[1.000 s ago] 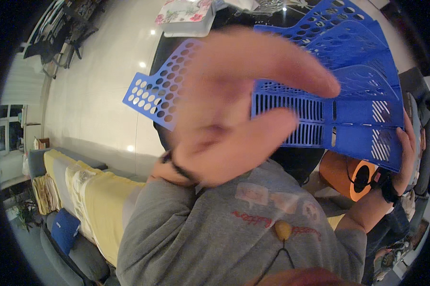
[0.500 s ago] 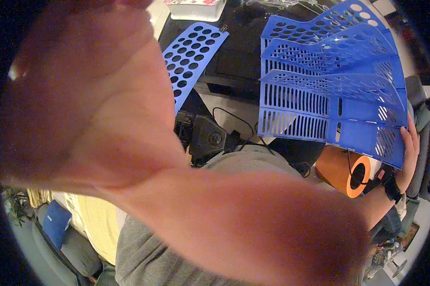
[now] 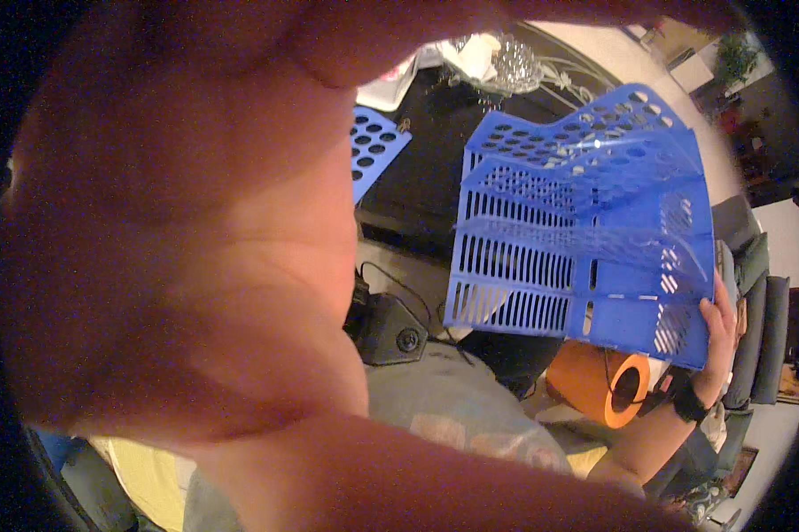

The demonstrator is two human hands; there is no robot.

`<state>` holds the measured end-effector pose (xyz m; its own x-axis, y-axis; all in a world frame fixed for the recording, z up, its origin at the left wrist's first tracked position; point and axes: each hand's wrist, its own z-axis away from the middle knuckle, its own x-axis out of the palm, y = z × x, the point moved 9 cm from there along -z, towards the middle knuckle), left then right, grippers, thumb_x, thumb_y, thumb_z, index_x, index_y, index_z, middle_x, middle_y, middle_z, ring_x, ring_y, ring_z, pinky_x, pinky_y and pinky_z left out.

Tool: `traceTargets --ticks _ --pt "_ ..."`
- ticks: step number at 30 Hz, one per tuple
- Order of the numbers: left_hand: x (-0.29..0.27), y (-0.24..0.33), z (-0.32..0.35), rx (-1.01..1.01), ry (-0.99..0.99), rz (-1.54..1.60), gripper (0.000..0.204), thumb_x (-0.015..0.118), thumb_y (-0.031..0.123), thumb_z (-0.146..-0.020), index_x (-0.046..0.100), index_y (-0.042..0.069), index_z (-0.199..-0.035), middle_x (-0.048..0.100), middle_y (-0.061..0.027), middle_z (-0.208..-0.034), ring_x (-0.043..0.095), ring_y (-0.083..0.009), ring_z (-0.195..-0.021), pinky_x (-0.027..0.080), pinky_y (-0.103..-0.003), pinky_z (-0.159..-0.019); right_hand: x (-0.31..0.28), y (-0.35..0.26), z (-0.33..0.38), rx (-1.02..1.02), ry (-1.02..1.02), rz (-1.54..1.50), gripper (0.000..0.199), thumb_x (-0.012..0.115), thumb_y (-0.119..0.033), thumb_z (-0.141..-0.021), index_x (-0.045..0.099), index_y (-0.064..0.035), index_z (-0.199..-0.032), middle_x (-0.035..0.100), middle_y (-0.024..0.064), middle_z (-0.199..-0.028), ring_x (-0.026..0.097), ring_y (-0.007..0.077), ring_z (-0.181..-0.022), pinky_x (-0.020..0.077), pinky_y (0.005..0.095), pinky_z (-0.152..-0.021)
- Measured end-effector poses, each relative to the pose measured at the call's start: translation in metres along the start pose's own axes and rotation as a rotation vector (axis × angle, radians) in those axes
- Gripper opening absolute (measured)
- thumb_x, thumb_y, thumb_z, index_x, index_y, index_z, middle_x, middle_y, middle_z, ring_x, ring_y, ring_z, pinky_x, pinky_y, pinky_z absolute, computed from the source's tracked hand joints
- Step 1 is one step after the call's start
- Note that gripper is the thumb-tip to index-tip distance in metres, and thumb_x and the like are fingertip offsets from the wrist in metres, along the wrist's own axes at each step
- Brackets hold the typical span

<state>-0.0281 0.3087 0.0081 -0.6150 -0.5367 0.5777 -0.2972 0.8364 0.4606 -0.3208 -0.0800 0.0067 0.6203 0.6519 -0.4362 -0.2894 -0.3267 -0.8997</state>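
Observation:
A blue plastic file rack (image 3: 625, 319), with slotted walls and several dividers, stands tilted at the right, partly over the edge of the dark table. My right hand (image 3: 720, 324) grips its right side; the fingers lie along the edge and the thumb is hidden. My left hand (image 3: 240, 204) is raised very close to the camera, palm showing, and fills the left half. Its blurred fingers run along the top edge and I cannot make out what they touch. Beyond the palm, a flat blue panel with round holes (image 3: 390, 152) lies partly hidden on the table.
On the dark table (image 3: 426, 133) are a white container (image 3: 397, 89) and a shiny glass bowl (image 3: 516, 66) at the back. An orange cylinder (image 3: 581, 377) with a dark opening sits below the rack. A black device (image 3: 386, 335) with a cable is near my lap.
The view has shifted, so the rack and my right hand now appear lower and further left. My left hand covers more of the picture and hides more of the perforated panel.

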Motion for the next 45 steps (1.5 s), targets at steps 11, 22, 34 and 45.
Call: traceTargets --ticks 11,22,34,45 --pt "0.058 -0.032 -0.088 0.031 -0.345 -0.241 0.062 0.062 0.027 -0.082 0.034 0.009 -0.133 0.043 -0.0207 -0.133 0.049 -0.0361 -0.115 0.036 -0.051 -0.100 0.012 -0.015 -0.001 0.043 -0.002 0.172 0.060 0.056 -0.016 -0.080 0.041 0.0048 -0.134 0.049 0.0072 -0.126 0.047 0.0157 -0.111 0.0359 0.0279 -0.096" --pt "0.094 -0.024 -0.015 0.127 -0.447 -0.071 0.068 0.064 0.024 -0.082 0.027 0.008 -0.137 0.044 -0.0210 -0.133 0.050 -0.0346 -0.115 0.038 -0.048 -0.099 0.016 -0.004 0.005 0.105 0.000 -0.116 0.057 0.052 -0.012 -0.083 0.037 0.0050 -0.136 0.053 0.0123 -0.124 0.054 0.0165 -0.106 0.0419 0.0256 -0.092" --pt "0.054 -0.108 -0.010 -0.170 -0.299 -0.274 0.075 0.065 0.019 -0.083 0.020 0.007 -0.142 0.044 -0.0213 -0.133 0.052 -0.0329 -0.115 0.041 -0.045 -0.099 -0.004 0.012 0.000 0.120 -0.012 -0.127 0.052 0.052 -0.010 -0.088 0.037 0.0049 -0.135 0.056 0.0089 -0.121 0.056 0.0119 -0.101 0.0453 0.0235 -0.086" --pt "-0.077 -0.267 0.196 -1.138 -0.289 -0.639 0.068 0.067 0.015 -0.083 0.028 -0.004 -0.135 0.051 -0.0209 -0.117 0.060 -0.0221 -0.096 0.049 -0.032 -0.082 -0.025 0.034 0.014 0.065 0.061 -0.189 0.054 0.052 -0.013 -0.089 0.035 0.0070 -0.136 0.053 0.0142 -0.125 0.057 0.0165 -0.105 0.0457 0.0267 -0.090"
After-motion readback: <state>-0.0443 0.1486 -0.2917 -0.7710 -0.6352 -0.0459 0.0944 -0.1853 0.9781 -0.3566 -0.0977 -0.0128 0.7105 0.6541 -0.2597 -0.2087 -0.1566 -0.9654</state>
